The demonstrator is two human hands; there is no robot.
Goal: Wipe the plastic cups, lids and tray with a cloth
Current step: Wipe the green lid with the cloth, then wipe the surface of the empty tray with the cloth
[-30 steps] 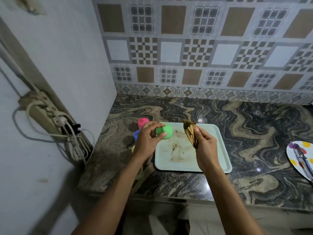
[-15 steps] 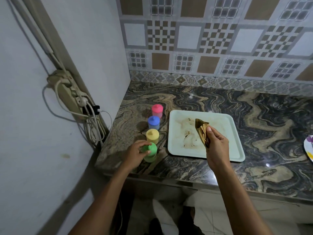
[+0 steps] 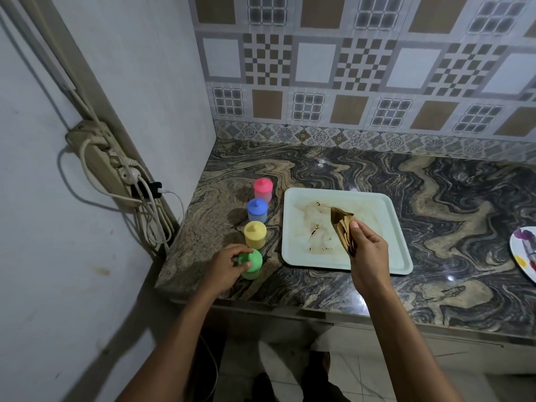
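Fingers of the left hand [image 3: 224,264] clamp the green lid [image 3: 251,259] just left of the stained tray [image 3: 388,227], while the right hand [image 3: 367,250] pinches a brown cloth [image 3: 342,227] above it.

Head view, angled down, counter [image 3: 319,288] near

Four cups [image 3: 255,229] stand in a row just left of the tray [image 3: 390,224] on the counter [image 3: 452,198].

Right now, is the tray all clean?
No, the pale rectangular plastic tray shows brown smears across its middle, and the right hand holds the folded brown cloth just above it.
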